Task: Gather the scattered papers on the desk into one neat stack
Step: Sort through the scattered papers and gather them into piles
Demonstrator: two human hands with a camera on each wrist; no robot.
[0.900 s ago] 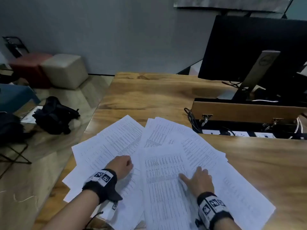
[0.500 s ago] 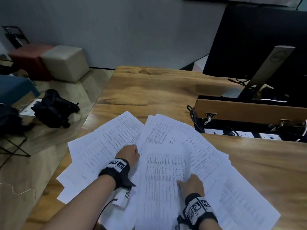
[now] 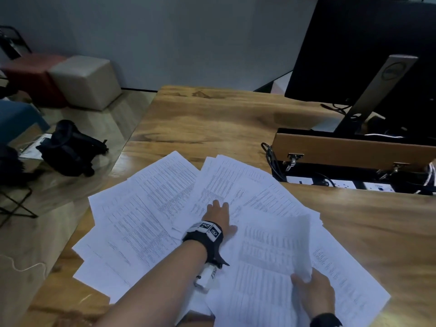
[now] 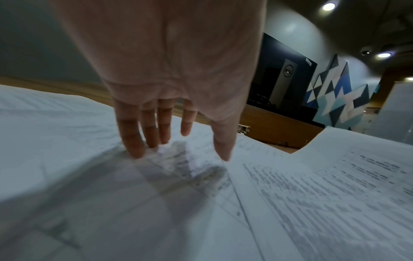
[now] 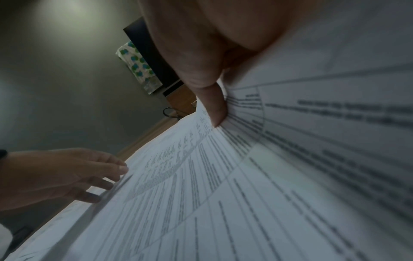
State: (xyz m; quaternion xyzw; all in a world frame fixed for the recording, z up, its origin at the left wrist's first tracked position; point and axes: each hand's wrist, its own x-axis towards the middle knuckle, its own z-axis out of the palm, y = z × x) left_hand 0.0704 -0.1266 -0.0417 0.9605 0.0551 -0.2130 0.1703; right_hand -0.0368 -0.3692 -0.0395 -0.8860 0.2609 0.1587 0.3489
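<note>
Here, a wooden surface (image 3: 212,119) is seen beside a grey wall, with two cube stools (image 3: 85,81) and a black bag (image 3: 70,149) on the floor beyond its left edge. A monitor (image 3: 368,48) is stood at the far right corner; the round logo on its stand cannot be read. Printed papers (image 3: 146,208) are fanned across the near edge, their small text illegible. The left hand (image 3: 218,215) is laid flat, fingers straight, on the middle sheets. One lifted sheet (image 3: 278,251) is pinched at its near right corner by the right hand (image 3: 313,293).
</note>
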